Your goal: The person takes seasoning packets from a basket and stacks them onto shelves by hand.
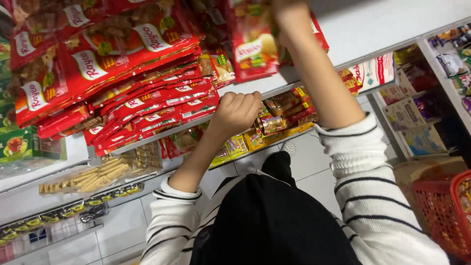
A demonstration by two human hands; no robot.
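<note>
Up at the top of the view, my right hand point(289, 12) is raised to the shelf and closed on a red snack packet point(252, 41), gripping it near its upper end; the fingers run off the top edge, so I cannot tell exactly how they wrap. The packet hangs down from that grip in front of the white shelf point(353, 29), just right of the stacked red packets point(162, 98). Its long axis runs roughly top to bottom of the view, with the free end pointing down toward the shelf edge and the printed face turned to me.

I judge it light and soft: a thin, glossy film pouch, slippery under the fingers, with contents that would likely crush if squeezed hard. Holding by an end seam or pinching the flat edges looks safest to me, rather than clamping across the middle.

My left hand point(238, 112) is curled into a loose fist, resting on the front lip of the shelf beside the stacked packets, holding nothing I can see. A red basket point(441, 211) sits low on the right.
</note>
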